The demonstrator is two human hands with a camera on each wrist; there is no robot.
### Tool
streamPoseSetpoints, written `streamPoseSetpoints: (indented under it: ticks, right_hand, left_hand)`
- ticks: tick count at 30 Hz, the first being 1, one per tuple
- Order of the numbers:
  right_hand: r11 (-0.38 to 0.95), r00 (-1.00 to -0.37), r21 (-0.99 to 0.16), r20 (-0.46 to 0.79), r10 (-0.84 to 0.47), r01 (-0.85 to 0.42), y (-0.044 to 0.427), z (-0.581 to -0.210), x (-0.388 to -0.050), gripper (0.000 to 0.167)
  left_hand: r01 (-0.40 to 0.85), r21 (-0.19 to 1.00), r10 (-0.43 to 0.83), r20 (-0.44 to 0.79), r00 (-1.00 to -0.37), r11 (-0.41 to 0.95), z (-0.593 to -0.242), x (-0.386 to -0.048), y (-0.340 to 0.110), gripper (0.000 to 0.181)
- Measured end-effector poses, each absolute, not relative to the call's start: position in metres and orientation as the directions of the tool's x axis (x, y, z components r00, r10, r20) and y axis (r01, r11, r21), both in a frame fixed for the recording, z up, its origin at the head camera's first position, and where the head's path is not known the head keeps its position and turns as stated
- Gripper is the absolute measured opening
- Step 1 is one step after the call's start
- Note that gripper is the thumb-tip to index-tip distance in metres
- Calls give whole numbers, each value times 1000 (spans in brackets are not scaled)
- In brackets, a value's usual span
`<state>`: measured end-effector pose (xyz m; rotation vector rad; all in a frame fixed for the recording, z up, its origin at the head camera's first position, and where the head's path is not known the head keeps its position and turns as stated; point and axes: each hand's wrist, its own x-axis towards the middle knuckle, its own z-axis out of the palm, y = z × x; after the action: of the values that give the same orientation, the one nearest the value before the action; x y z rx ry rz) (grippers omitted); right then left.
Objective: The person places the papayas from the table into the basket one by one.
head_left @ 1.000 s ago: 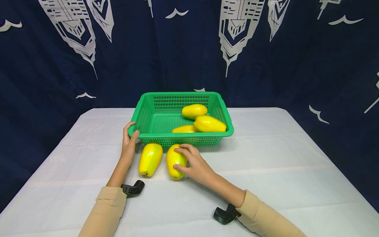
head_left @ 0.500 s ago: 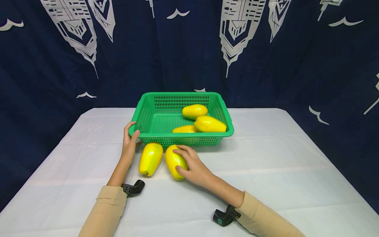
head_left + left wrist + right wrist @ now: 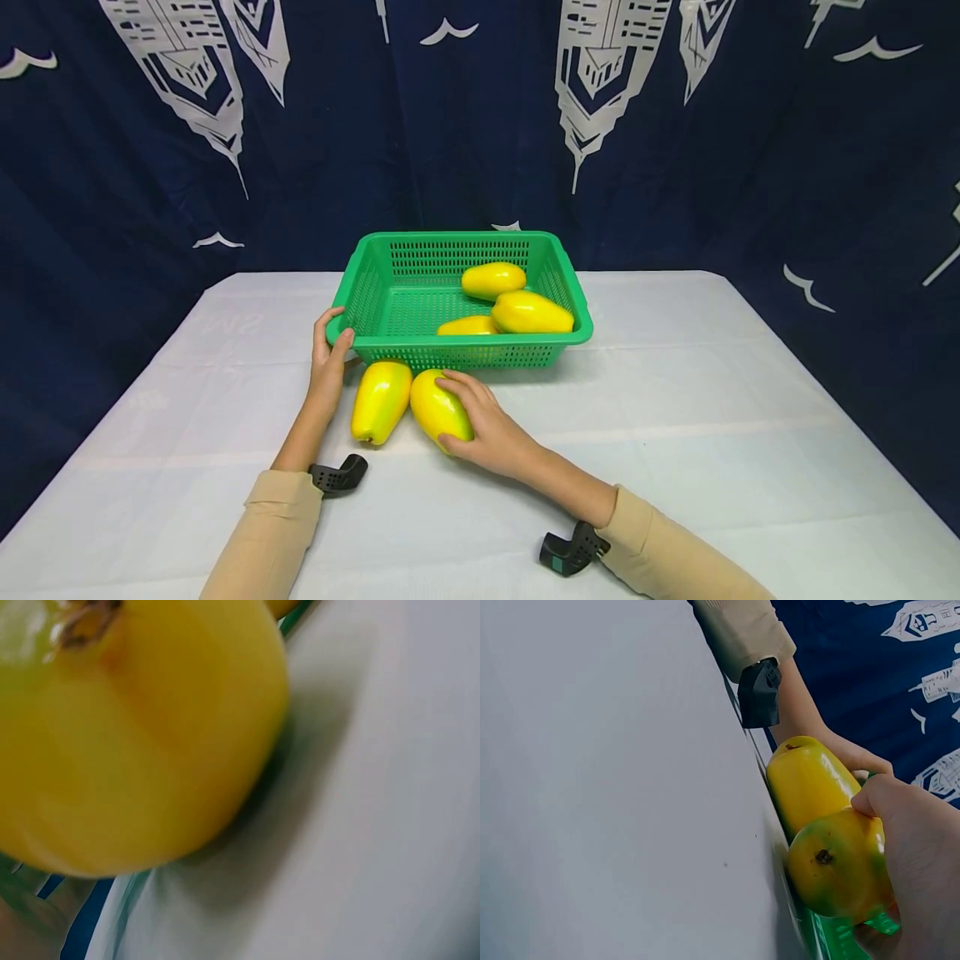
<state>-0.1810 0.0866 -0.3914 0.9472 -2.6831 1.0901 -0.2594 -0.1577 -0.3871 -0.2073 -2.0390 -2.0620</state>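
Right hand (image 3: 495,433) curls round a yellow fruit (image 3: 435,404), likely stiff and slippery-skinned, best held about its widest part; left of that grip, the left hand (image 3: 327,367) pinches the green basket (image 3: 461,342) by its rim

The yellow fruit (image 3: 437,410) in the right hand (image 3: 489,430) now lies more aslant, farther left; the hand shifts slightly with it. The gap to the neighbouring fruit (image 3: 382,402) nearly closes.

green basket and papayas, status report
Left hand grips green basket rim. Right hand grips papaya outside it. Second papaya close alongside, basket's near wall just beyond.
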Motion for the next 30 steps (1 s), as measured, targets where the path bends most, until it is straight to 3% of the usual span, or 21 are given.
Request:
streamPoseSetpoints:
  ticks: [12, 30]
  right_hand:
    - [567, -864, -671, 246, -439, -479, 86, -392, -180, 72]
    - [581, -877, -669, 255, -406, -464, 86, -387, -180, 62]
  left_hand:
    - [269, 963, -53, 268, -962, -9, -386, -259, -155, 48]
    - [264, 964, -71, 265, -962, 19, -388, -259, -157, 47]
